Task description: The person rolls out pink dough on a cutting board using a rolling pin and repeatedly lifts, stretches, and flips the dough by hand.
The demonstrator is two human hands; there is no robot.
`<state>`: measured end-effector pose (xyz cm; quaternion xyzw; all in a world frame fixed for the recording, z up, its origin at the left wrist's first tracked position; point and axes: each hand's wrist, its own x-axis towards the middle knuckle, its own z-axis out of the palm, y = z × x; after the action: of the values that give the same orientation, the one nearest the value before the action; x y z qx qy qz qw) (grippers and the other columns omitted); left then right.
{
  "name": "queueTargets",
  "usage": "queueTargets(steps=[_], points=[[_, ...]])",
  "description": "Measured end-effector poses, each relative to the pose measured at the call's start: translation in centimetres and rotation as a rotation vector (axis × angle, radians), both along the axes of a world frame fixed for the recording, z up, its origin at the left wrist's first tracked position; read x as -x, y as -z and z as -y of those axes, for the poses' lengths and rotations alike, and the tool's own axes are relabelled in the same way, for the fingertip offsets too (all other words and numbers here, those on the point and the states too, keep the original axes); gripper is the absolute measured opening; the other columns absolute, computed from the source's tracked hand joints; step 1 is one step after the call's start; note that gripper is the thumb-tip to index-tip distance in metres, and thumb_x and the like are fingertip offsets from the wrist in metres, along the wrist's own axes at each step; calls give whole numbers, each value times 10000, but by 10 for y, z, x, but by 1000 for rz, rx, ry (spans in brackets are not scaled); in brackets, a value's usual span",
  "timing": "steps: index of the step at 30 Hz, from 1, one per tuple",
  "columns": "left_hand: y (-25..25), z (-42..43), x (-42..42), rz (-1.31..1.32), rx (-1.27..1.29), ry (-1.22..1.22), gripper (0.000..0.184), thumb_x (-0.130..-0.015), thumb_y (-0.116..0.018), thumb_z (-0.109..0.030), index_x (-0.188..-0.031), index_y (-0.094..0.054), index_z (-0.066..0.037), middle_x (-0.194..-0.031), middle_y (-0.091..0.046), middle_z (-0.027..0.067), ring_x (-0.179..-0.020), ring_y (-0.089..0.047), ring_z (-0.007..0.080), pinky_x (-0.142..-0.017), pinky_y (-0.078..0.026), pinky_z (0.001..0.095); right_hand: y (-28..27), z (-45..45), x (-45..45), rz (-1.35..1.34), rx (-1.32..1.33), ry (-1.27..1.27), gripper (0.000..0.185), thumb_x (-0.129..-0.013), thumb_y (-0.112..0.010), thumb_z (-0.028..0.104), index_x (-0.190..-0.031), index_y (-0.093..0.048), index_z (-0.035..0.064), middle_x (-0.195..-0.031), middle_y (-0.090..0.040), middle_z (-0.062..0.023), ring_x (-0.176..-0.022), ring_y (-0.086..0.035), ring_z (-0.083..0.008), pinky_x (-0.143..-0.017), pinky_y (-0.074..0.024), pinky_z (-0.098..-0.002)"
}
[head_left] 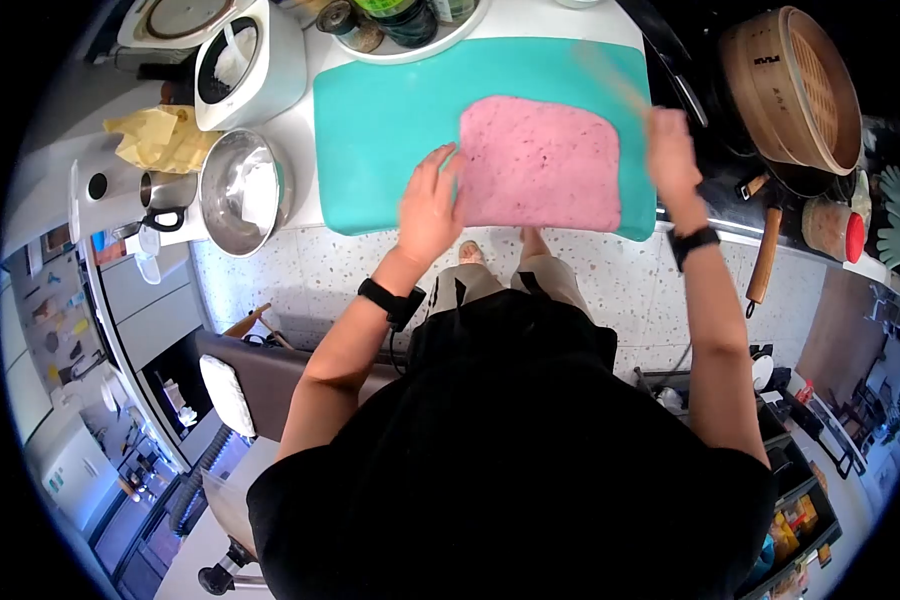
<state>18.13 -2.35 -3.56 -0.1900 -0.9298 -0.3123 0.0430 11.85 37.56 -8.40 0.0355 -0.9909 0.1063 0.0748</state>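
Observation:
A flat pink sheet of dough [540, 165] with darker specks lies on the teal mat [370, 150], its lower edge close to the front of the counter. My left hand [433, 205] is at the dough's left edge, fingers stretched out and holding nothing; whether the fingertips touch the dough I cannot tell. Over the mat's right edge, my right hand [673, 160] is closed around one end of a slim wooden rolling pin [613, 78]. The pin is smeared by motion and slants up and to the left, beyond the dough's upper right corner.
Left of the mat are a steel bowl [240, 195], a rice cooker [260, 70] and a metal cup [165, 195]. A tray [450, 48] with jars stands behind. At right are a bamboo steamer [780, 90] and a wooden-handled pan [765, 255].

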Motion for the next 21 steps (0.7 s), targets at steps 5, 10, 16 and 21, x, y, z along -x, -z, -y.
queueTargets(steps=[5, 10, 16, 21], points=[[39, -38, -19, -57, 207, 195, 750, -914, -625, -309, -1502, -338, 58, -1544, -361, 241, -1459, -307, 385, -1207, -224, 506, 1, 120, -80, 294, 37, -246, 437, -928, -548, 140, -1351, -513, 37, -1289, -542, -159, -1158, -562, -338, -997, -455, -486], [80, -51, -6, 6, 294, 139, 783, -938, -590, -392, -1506, -318, 74, -1572, -314, 247, -1487, -267, 369, -1221, -197, 491, 32, 149, -105, 179, 46, -59, 662, -944, -575, 296, -1496, -380, -13, -1546, -397, -163, -1474, -306, -333, -1205, -190, -539], [101, -101, 134, -80, 262, -3, 670, -1005, -481, -364, -1480, -349, 90, -1562, -313, 284, -1476, -264, 403, -1211, -195, 535, 35, 127, 48, 12, -113, 82, 665, -996, -483, 389, -1487, -377, -47, -1559, -379, -196, -1475, -305, -330, -1213, -156, -559], [89, -118, 183, -153, 259, -22, 641, -1007, -480, -357, -1477, -370, 64, -1561, -330, 262, -1471, -276, 408, -1199, -208, 554, 43, 101, 100, -90, 44, 9, 640, -1014, -457, 369, -1487, -368, -52, -1577, -343, -209, -1488, -276, -341, -1227, -165, -508]])
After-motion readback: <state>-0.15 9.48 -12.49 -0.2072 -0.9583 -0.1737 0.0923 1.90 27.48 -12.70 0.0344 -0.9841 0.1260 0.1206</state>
